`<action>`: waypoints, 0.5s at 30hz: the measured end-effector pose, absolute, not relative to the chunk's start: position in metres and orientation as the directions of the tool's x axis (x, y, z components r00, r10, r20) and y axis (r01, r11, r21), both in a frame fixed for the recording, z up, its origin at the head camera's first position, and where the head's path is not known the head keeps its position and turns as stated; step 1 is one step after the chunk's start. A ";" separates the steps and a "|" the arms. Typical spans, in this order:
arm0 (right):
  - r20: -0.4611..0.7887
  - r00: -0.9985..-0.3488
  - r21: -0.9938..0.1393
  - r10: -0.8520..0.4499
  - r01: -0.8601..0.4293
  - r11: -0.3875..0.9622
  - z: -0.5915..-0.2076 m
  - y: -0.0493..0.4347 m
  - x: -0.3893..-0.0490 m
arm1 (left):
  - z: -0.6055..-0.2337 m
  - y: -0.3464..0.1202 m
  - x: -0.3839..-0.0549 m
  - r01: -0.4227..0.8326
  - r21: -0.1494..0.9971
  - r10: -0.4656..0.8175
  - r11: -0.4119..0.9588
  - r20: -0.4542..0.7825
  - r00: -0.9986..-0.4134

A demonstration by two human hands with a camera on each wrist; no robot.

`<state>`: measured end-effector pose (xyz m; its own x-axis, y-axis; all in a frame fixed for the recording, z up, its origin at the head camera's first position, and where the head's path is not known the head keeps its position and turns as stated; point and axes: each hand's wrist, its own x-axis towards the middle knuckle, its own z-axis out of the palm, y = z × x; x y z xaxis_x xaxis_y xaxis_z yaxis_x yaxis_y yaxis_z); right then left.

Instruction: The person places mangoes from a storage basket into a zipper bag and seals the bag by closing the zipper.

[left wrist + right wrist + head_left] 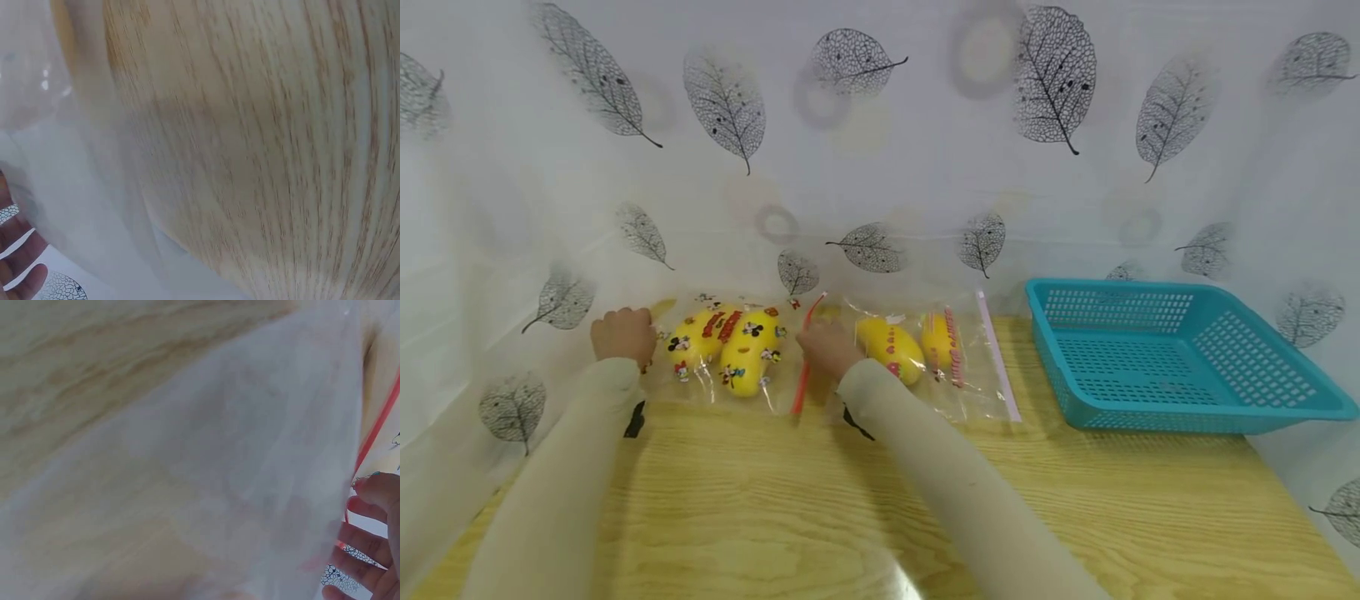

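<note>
A clear zip bag (pixel 696 385) with cartoon prints lies on the table, holding two yellow fruit-like pieces, one rounded (pixel 696 337) and one long (pixel 748 354). At its left end is my left hand (pixel 623 337), knuckles up; its fingertips are hidden in the head view, and the left wrist view shows only part of the fingers (pixel 22 256). My right hand (pixel 830 346) pinches the bag's edge by the red zip strip (pixel 799 392). To the right lies a second clear zip bag (pixel 973 400), with a pink strip and two yellow pieces (pixel 891 350).
A teal plastic basket (pixel 1165 419) stands on the right of the wood-grain table (pixel 760 508). White sheeting (pixel 910 175) with dark leaf prints rises behind the bags and at both sides. Translucent film (pixel 206 462) covers much of the right wrist view.
</note>
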<state>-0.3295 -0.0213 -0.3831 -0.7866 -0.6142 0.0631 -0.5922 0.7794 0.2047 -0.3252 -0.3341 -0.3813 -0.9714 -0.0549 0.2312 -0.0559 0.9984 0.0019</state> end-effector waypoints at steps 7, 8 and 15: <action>0.071 -0.812 0.224 -0.580 -0.553 0.802 -0.385 -0.020 -0.330 | -0.386 -0.324 -0.326 -0.056 0.045 -0.067 0.997 0.322 -0.944; 0.073 -0.816 0.220 -0.573 -0.547 0.808 -0.386 -0.019 -0.330 | -0.385 -0.320 -0.325 -0.038 0.054 -0.054 0.998 0.341 -0.938; 0.152 -0.807 0.231 -0.571 -0.533 0.814 -0.389 -0.008 -0.330 | -0.373 -0.284 -0.313 0.165 0.068 0.118 0.984 0.449 -0.886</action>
